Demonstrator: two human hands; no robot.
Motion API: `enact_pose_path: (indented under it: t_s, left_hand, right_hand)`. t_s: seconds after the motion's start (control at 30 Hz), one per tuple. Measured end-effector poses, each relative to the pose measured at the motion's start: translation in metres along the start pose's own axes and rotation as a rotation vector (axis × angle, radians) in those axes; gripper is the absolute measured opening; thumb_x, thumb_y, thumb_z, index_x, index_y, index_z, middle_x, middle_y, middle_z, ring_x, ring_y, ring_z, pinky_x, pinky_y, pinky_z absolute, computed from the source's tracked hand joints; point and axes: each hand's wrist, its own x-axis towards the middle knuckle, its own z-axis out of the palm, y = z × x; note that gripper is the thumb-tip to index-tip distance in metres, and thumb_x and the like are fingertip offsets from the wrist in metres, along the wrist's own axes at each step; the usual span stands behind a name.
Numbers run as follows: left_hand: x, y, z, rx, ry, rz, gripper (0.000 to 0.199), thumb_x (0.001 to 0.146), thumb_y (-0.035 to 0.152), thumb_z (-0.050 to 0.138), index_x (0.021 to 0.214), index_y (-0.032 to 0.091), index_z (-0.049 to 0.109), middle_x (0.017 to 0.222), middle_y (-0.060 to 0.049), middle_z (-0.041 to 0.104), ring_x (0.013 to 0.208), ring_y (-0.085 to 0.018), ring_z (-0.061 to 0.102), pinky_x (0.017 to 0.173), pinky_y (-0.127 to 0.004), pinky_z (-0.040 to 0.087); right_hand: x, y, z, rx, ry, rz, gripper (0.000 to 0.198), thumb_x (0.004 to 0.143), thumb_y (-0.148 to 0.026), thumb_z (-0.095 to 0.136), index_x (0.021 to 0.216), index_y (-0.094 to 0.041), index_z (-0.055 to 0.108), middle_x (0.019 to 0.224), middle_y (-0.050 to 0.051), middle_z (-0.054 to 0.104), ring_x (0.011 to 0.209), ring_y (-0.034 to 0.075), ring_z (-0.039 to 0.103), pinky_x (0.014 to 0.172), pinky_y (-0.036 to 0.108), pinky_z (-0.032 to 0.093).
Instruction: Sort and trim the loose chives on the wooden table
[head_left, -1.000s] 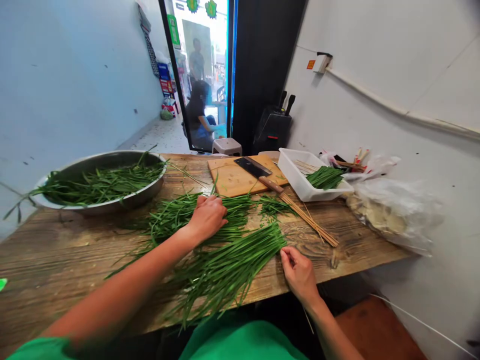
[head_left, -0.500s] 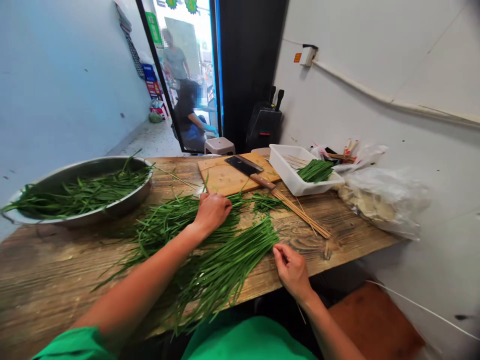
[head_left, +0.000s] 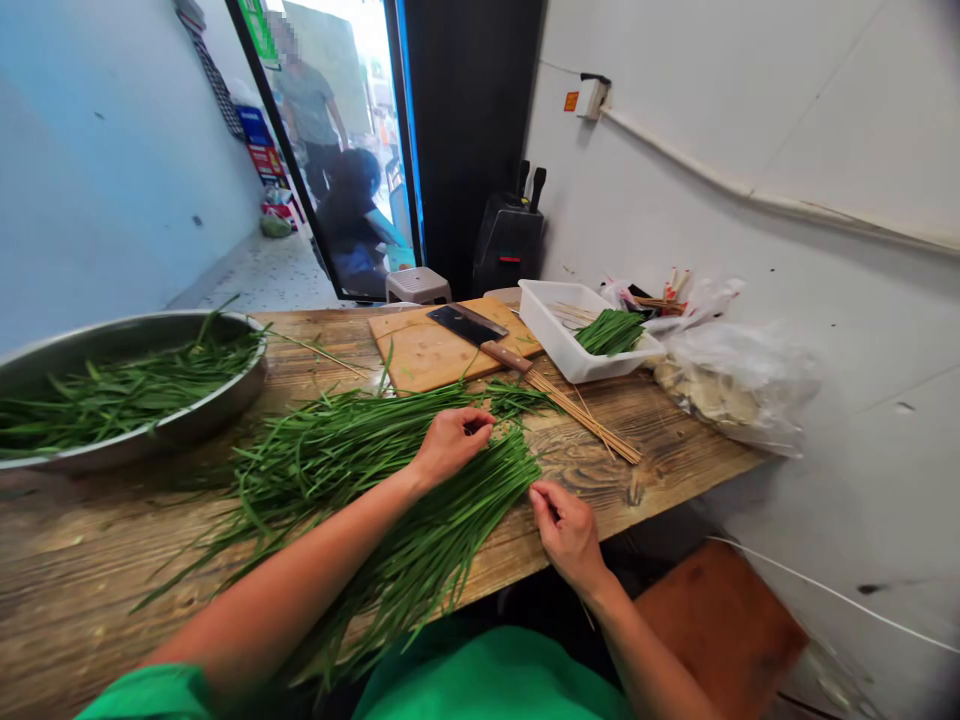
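A fanned row of garlic chives [head_left: 457,525] lies along the front of the table, its cut ends toward the right. My right hand [head_left: 568,530] is closed in a pinch at those ends; a thin bamboo skewer [head_left: 587,612] sticks out below its palm. Over the row's upper edge is my left hand [head_left: 452,445], thumb and fingers pinched together. What its fingertips hold, if anything, is too small to make out. A looser heap of chives [head_left: 322,440] spreads behind and left of my left forearm.
A metal basin [head_left: 251,375] of greens stands left. Behind the chives lie a cutting board [head_left: 412,350], a cleaver [head_left: 469,325] and several bamboo skewers [head_left: 592,420]. A white tray [head_left: 544,320] holds more chives, beside a plastic bag [head_left: 742,380]. Two people are beyond the glass door.
My left hand has moved from the loose heap toward the fanned row's cut ends. My right hand keeps its pinch at the row's end. The view has shifted slightly.
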Motion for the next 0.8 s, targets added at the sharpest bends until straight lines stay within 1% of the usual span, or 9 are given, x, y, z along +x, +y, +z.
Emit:
enact_pose_path:
  t_s: [0.17, 0.3, 0.43, 0.5, 0.6, 0.8]
  left_hand:
    - [-0.0002, -0.0019, 0.0006, -0.017, 0.026, 0.023, 0.022, 0.071, 0.027, 0.051, 0.08, 0.014, 0.066, 0.073, -0.001, 0.067, 0.063, -0.011, 0.058, 0.062, -0.02, 0.045]
    - [-0.0002, -0.0016, 0.0002, 0.009, 0.022, 0.038, 0.022, 0.072, 0.027, 0.051, 0.08, 0.014, 0.067, 0.073, -0.001, 0.067, 0.063, -0.011, 0.058, 0.062, -0.02, 0.045]
    - [-0.0007, -0.0018, -0.0002, 0.034, 0.029, 0.044, 0.025, 0.073, 0.026, 0.051, 0.087, 0.015, 0.068, 0.076, -0.001, 0.068, 0.064, -0.011, 0.058, 0.062, -0.02, 0.045]
    - [-0.0006, -0.0025, -0.0003, 0.045, 0.033, 0.045, 0.026, 0.073, 0.025, 0.05, 0.089, 0.016, 0.068, 0.08, -0.002, 0.069, 0.066, -0.011, 0.059, 0.065, -0.02, 0.045]
    - [0.0002, -0.0041, -0.0004, 0.051, 0.033, 0.037, 0.026, 0.073, 0.025, 0.05, 0.089, 0.016, 0.069, 0.083, -0.002, 0.069, 0.071, -0.013, 0.061, 0.07, -0.021, 0.046]
    - [0.0009, -0.0053, -0.0006, 0.053, 0.035, 0.032, 0.024, 0.073, 0.025, 0.051, 0.086, 0.017, 0.07, 0.082, -0.002, 0.07, 0.072, -0.013, 0.061, 0.073, -0.022, 0.047]
  right_hand:
    - [0.0003, -0.0013, -0.0008, 0.0, -0.001, -0.007, 0.02, 0.086, -0.023, 0.043, 0.089, -0.016, 0.061, 0.078, 0.005, 0.067, 0.068, 0.015, 0.062, 0.066, 0.023, 0.047]
    - [0.0015, -0.0008, -0.0012, 0.001, -0.002, -0.005, 0.02, 0.086, -0.023, 0.043, 0.088, -0.015, 0.062, 0.078, 0.005, 0.067, 0.068, 0.015, 0.063, 0.066, 0.023, 0.047]
    - [0.0013, -0.0006, -0.0013, -0.005, -0.007, 0.001, 0.02, 0.086, -0.023, 0.043, 0.088, -0.015, 0.062, 0.077, 0.005, 0.067, 0.069, 0.015, 0.063, 0.066, 0.023, 0.047]
    - [0.0008, -0.0003, -0.0011, -0.005, -0.003, 0.001, 0.02, 0.086, -0.023, 0.043, 0.089, -0.015, 0.062, 0.078, 0.006, 0.067, 0.069, 0.015, 0.063, 0.067, 0.023, 0.047]
    - [0.0007, 0.0, -0.0009, -0.008, -0.003, -0.006, 0.02, 0.086, -0.023, 0.043, 0.089, -0.015, 0.062, 0.078, 0.006, 0.067, 0.069, 0.015, 0.063, 0.067, 0.023, 0.047]
    - [0.0011, -0.0003, -0.0007, -0.006, -0.016, -0.004, 0.021, 0.086, -0.023, 0.043, 0.089, -0.015, 0.062, 0.076, 0.005, 0.067, 0.066, 0.015, 0.062, 0.065, 0.024, 0.047]
